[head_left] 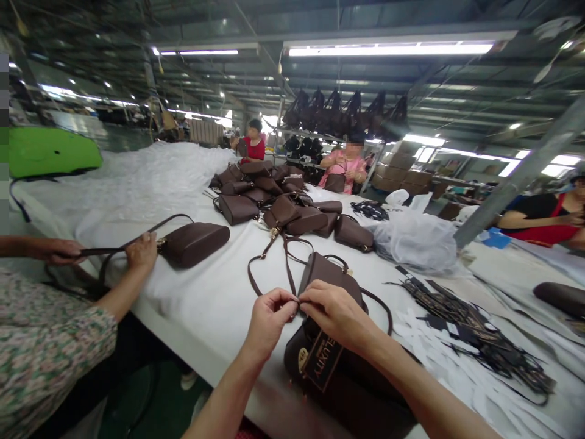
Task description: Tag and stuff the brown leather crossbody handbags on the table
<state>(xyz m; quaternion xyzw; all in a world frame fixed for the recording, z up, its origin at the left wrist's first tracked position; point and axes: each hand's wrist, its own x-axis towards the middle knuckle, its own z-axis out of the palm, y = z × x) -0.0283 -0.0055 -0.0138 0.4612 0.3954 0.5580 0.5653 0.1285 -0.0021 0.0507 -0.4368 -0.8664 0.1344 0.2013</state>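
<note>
Fluorescent tubes (390,51) glow white beneath a dim roof (196,24), with pale daylight at the far side and haze around the hanging bags (347,113). Light falls soft on the bench (219,286), shadows faint. The wide lens bends and stretches the edges; far faces are pixelated, the near left sleeve (55,341) smeared.

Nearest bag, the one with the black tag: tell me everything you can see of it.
The bag is dark brown, smooth and leather-like. The black tag, lettered in gold, and a small pale label show on it. It sits at the near edge of the white table, partly under the right forearm. Left hand and right hand meet by its far end, their pinch too small to read.
</note>
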